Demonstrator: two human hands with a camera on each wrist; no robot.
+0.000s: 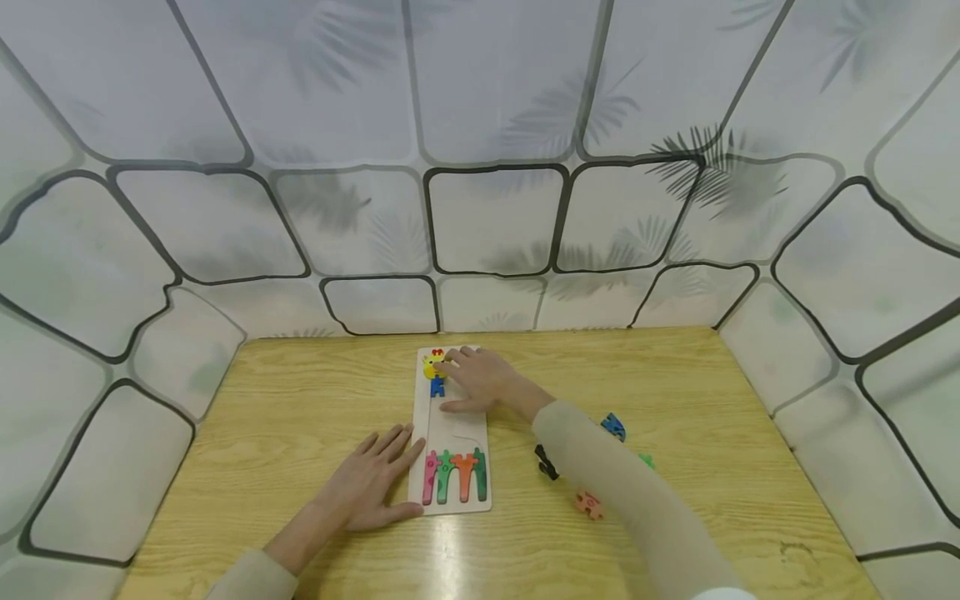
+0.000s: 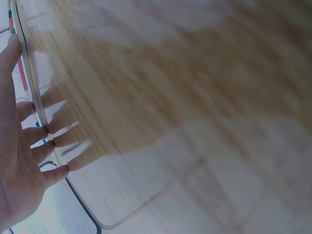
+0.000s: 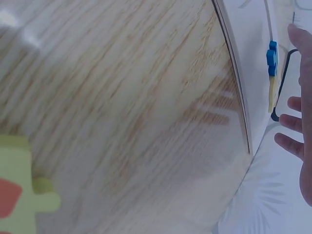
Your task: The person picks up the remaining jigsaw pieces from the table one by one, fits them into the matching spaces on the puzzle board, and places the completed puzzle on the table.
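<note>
A white puzzle board (image 1: 450, 425) lies lengthwise on the table. At its far end sit a yellow animal-head piece (image 1: 430, 367) and a blue piece (image 1: 437, 387) directly below it. Pink (image 1: 430, 479), green (image 1: 444, 477), orange (image 1: 465, 477) and dark green (image 1: 481, 477) leg pieces stand side by side at the near end. My right hand (image 1: 483, 379) is over the far part of the board, fingers extended by the yellow head, thumb spread apart. Flat on the table, my left hand (image 1: 371, 483) touches the board's left edge with its fingertips and thumb.
Right of the board lie loose puzzle pieces: black (image 1: 547, 462), blue (image 1: 613, 427), salmon (image 1: 590, 504) and green (image 1: 647, 460), partly behind the right sleeve (image 1: 630, 492). A yellow piece (image 3: 14, 180) shows in the right wrist view. Patterned walls (image 1: 491, 304) border the wooden table.
</note>
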